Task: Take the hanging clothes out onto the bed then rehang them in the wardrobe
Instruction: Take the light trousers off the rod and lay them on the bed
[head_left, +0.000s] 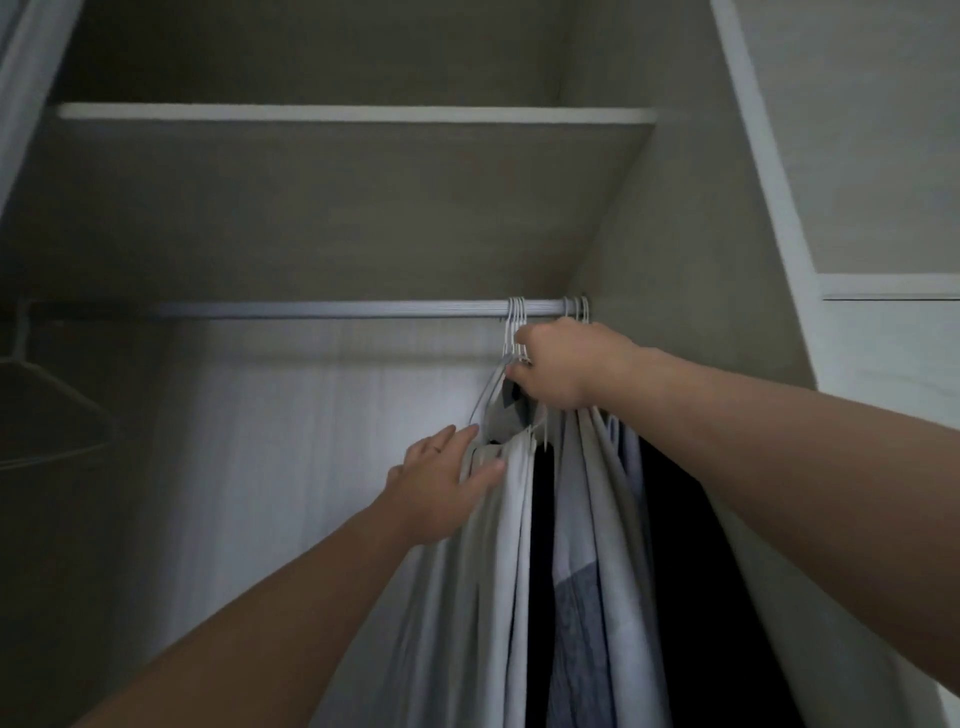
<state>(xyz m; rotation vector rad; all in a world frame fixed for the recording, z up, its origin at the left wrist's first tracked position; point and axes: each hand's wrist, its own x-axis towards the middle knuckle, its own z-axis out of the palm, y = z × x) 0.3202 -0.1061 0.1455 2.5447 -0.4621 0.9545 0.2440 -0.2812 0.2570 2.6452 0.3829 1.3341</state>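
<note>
Several garments in grey, pale blue and black (587, 545) hang bunched at the right end of the wardrobe rail (332, 309) on white hangers (515, 325). My right hand (561, 364) grips the necks of a group of those hangers just under the rail. My left hand (441, 486) lies with straight fingers against the shoulder of the leftmost light grey garment (483, 571). Two or three more hanger hooks (577, 306) sit on the rail right of my right hand.
A white shelf (353, 113) spans the wardrobe above the rail. An empty hanger (36, 410) hangs in the dark at the far left. The wardrobe's side wall (691, 249) stands close on the right, with a white frame (769, 171) beyond.
</note>
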